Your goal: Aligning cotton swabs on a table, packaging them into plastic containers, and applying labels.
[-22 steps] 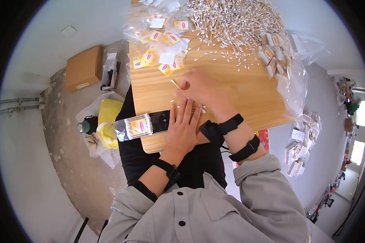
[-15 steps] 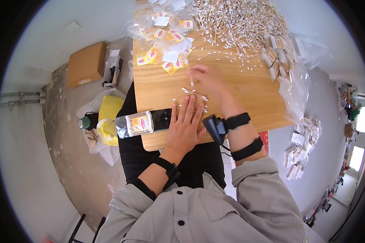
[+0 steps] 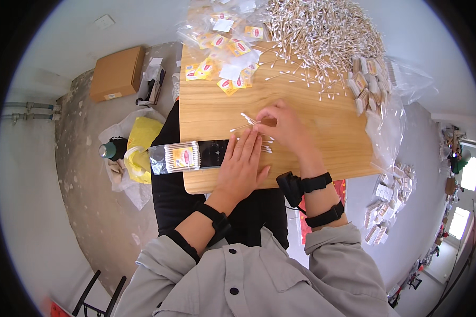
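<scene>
My left hand (image 3: 240, 171) lies flat near the front edge of the wooden table, fingers stretched over a few loose cotton swabs (image 3: 267, 145) whose white tips stick out beside them. Just beyond its fingertips, my right hand (image 3: 284, 127) has thumb and forefinger pinched on a cotton swab (image 3: 255, 123), among others lying crossed. Left of my left hand is a clear bag (image 3: 157, 159) around a neat row of cotton swabs (image 3: 183, 157) with a yellow label card. Between bag and hand lies a flat black strip (image 3: 213, 154), partly under my fingers.
A big heap of cotton swabs (image 3: 325, 37) covers the far right of the table (image 3: 322, 127). Bundled swab packs (image 3: 367, 84) and clear plastic (image 3: 385, 127) lie along the right edge. Yellow label cards (image 3: 227, 84) sit far left. On the floor are a cardboard box (image 3: 117, 74) and yellow bag (image 3: 141, 148).
My right hand has come down and nearer to my left fingertips, now pinching at the crossed swabs. My left hand stays flat in place. The whole view has shifted slightly.
</scene>
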`<action>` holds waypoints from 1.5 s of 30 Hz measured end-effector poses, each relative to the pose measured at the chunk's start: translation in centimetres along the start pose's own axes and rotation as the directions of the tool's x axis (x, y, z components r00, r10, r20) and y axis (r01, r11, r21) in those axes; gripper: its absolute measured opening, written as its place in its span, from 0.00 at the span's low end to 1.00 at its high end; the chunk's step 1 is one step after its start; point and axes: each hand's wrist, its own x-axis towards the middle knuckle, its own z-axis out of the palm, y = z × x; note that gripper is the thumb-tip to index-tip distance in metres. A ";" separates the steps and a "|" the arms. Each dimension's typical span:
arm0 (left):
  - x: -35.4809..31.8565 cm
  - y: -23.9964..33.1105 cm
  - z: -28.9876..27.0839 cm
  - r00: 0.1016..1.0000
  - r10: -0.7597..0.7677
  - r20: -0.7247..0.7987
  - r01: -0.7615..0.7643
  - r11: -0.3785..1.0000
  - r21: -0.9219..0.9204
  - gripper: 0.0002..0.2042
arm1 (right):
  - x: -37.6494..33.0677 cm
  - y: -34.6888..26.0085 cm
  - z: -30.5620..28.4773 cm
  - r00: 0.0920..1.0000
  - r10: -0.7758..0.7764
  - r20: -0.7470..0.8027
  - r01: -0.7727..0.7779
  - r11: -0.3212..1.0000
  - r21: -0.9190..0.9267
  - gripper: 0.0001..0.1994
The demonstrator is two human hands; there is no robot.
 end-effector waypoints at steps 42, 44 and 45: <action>0.1 0.5 -0.1 0.992 -0.103 0.076 0.091 0.985 0.145 0.40 | 3.1 1.1 1.2 0.954 0.190 -0.233 -0.193 0.981 0.013 0.13; 0.3 0.6 -0.1 0.993 -0.097 0.060 0.089 0.988 0.125 0.40 | 3.2 2.2 1.0 0.928 0.243 -0.284 -0.204 0.966 0.161 0.12; 0.3 0.6 -0.1 0.995 -0.096 0.042 0.091 0.990 0.109 0.40 | 3.1 2.3 0.8 0.913 0.217 -0.346 -0.154 0.968 0.200 0.11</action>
